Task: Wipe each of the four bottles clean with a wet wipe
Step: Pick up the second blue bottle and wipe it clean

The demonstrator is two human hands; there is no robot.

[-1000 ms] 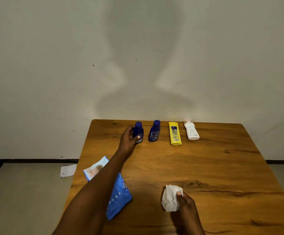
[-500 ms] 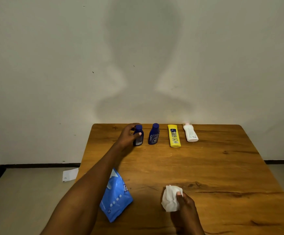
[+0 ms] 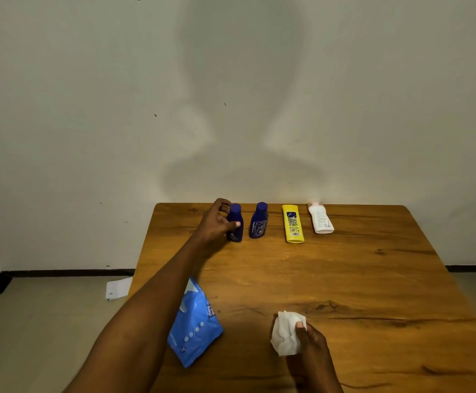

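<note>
Four bottles line the far edge of the wooden table (image 3: 373, 279). The leftmost dark blue bottle (image 3: 235, 222) is gripped by my left hand (image 3: 215, 222), thumb across its front and fingers curled behind it. Beside it stands a second dark blue bottle (image 3: 259, 224). A yellow bottle (image 3: 293, 224) and a white bottle (image 3: 320, 219) lie flat further right. Near the table's front, my right hand (image 3: 310, 350) holds a crumpled white wet wipe (image 3: 285, 333).
A blue pack of wet wipes (image 3: 195, 327) lies on the table's left front, partly under my left forearm. A white sheet of paper (image 3: 118, 287) lies on the floor left of the table. A plain wall rises just behind the bottles.
My left hand has closed further round the leftmost blue bottle, with its fingers now curled behind the cap. The right hand with the wipe has stayed put. The camera view shifted slightly.
</note>
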